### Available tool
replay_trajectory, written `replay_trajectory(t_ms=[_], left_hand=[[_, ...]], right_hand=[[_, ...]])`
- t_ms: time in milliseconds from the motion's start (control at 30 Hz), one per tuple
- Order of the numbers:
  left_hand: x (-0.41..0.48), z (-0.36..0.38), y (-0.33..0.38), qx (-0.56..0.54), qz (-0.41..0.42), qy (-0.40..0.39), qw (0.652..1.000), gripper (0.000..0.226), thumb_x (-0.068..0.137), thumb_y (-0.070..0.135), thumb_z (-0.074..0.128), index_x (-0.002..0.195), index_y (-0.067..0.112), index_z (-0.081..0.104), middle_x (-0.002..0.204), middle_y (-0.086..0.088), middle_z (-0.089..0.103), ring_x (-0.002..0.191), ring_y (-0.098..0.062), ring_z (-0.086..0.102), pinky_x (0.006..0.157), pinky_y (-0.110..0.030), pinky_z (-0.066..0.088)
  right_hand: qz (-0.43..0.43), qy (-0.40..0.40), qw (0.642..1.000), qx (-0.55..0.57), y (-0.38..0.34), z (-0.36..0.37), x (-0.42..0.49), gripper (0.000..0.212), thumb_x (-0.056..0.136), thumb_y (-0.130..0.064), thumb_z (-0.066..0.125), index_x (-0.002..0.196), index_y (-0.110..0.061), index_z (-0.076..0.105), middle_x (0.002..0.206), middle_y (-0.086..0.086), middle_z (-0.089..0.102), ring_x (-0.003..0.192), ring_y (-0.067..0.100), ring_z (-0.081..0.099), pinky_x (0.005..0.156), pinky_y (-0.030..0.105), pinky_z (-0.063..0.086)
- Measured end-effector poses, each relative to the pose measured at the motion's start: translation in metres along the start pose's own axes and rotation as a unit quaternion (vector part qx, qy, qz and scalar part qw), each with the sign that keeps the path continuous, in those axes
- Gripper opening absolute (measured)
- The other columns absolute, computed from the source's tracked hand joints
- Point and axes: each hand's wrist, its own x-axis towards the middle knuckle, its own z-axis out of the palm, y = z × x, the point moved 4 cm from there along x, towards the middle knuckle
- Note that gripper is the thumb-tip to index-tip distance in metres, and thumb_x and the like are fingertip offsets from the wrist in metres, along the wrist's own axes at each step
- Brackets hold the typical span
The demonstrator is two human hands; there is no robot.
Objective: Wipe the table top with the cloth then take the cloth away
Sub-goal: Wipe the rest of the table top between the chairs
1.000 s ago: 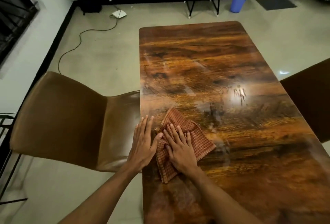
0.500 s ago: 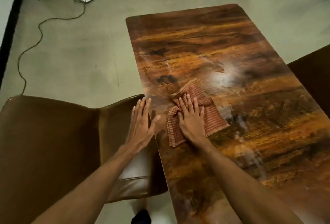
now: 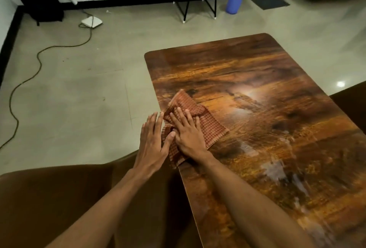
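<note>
- While bunched at the left edge of the table top (image 3: 257, 89), about midway along it: checked cloth (image 3: 210, 127), pressed under the right hand (image 3: 188, 135), fingers straight and spread, gripping nothing.
- Left hand (image 3: 152, 144): released and flat, alongside the same edge, thumb touching the cloth.
- For a good wipe: keep palm pressure even, overlap strokes toward the far corners, draw the near fold back from the edge.
- Count: one cloth, one table top, two hands, a left chair (image 3: 49, 198), a right chair (image 3: 354, 109).
</note>
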Motion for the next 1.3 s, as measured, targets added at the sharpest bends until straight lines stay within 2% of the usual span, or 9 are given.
replay_trajectory(t_ms=[67,367,600,800,867,1000,1067,1200,1300], left_hand=[[0.014,0.003,0.010,-0.005,0.013,-0.001,1.000,0.073,0.098,0.063,0.026,0.160,0.029,0.008,0.169,0.004,0.004,0.155,-0.009,-0.004,0.125,-0.032,-0.002],[0.026,0.008,0.035,-0.024,0.053,-0.018,0.998,0.081,0.093,0.076,0.015,0.160,0.032,0.002,0.169,0.009,-0.004,0.154,-0.005,-0.009,0.124,-0.032,-0.007],[0.011,0.048,0.077,-0.018,0.072,-0.055,0.996,0.076,0.096,0.072,0.020,0.160,0.033,0.005,0.169,0.007,0.002,0.155,-0.008,-0.004,0.127,-0.041,0.002],[-0.032,0.067,0.107,-0.026,0.084,-0.079,0.993,0.074,0.097,0.068,0.024,0.160,0.034,0.004,0.169,0.010,-0.002,0.154,-0.006,-0.008,0.126,-0.040,-0.001],[-0.048,0.074,0.118,-0.017,0.078,-0.089,0.993,0.074,0.098,0.065,0.025,0.160,0.031,0.005,0.169,0.007,-0.002,0.155,-0.007,-0.008,0.127,-0.039,-0.003],[-0.078,0.097,0.158,0.005,0.079,-0.091,0.993,0.071,0.102,0.058,0.031,0.160,0.027,0.007,0.169,0.005,0.000,0.155,-0.009,-0.006,0.127,-0.037,-0.003],[-0.094,0.111,0.179,0.008,0.084,-0.086,0.993,0.069,0.102,0.058,0.031,0.160,0.029,0.008,0.169,0.006,0.001,0.155,-0.008,-0.005,0.126,-0.034,-0.004],[-0.129,0.139,0.208,0.018,0.083,-0.095,0.992,0.071,0.098,0.069,0.023,0.159,0.038,0.002,0.168,0.014,-0.004,0.153,-0.002,-0.009,0.122,-0.026,-0.014],[-0.154,0.156,0.221,0.013,0.071,-0.099,0.992,0.073,0.096,0.075,0.020,0.157,0.043,-0.003,0.167,0.017,-0.006,0.153,-0.001,-0.011,0.121,-0.028,-0.010]], right_hand=[[-0.023,-0.009,1.000,-0.003,0.017,-0.006,0.017,0.059,0.109,-0.042,0.029,0.164,-0.033,0.011,0.173,-0.006,-0.003,0.159,0.021,-0.007,0.127,0.057,0.001],[0.336,0.107,0.936,0.013,0.197,-0.072,-0.027,0.059,0.108,-0.042,0.030,0.164,-0.030,0.015,0.173,0.002,0.007,0.158,0.030,0.005,0.125,0.059,0.006],[0.034,0.015,0.999,-0.024,0.095,-0.023,-0.066,0.059,0.106,-0.049,0.024,0.163,-0.041,0.010,0.173,-0.010,-0.001,0.159,0.019,-0.005,0.126,0.055,0.000],[0.344,0.094,0.934,0.000,0.236,-0.079,-0.160,0.057,0.109,-0.042,0.028,0.164,-0.033,0.013,0.173,-0.003,0.004,0.159,0.027,0.002,0.126,0.057,0.006],[0.321,0.098,0.942,-0.007,0.215,-0.070,-0.179,0.058,0.109,-0.043,0.031,0.164,-0.034,0.015,0.173,-0.002,0.003,0.159,0.027,0.001,0.126,0.057,0.005],[0.059,0.014,0.998,-0.015,0.138,-0.023,-0.208,0.060,0.106,-0.048,0.023,0.163,-0.038,0.007,0.171,-0.013,-0.011,0.158,0.017,-0.015,0.127,0.055,-0.003],[0.007,0.003,1.000,-0.022,0.158,-0.032,-0.227,0.060,0.106,-0.047,0.022,0.163,-0.038,0.006,0.171,-0.015,-0.011,0.157,0.014,-0.016,0.128,0.051,-0.003],[0.211,0.054,0.976,0.004,0.271,-0.076,-0.279,0.059,0.107,-0.043,0.035,0.163,-0.038,0.016,0.173,-0.008,0.001,0.159,0.021,-0.001,0.127,0.052,0.005],[0.245,0.069,0.967,-0.003,0.282,-0.081,-0.311,0.060,0.108,-0.044,0.031,0.164,-0.035,0.012,0.173,-0.004,-0.001,0.159,0.025,-0.002,0.127,0.056,0.005]])
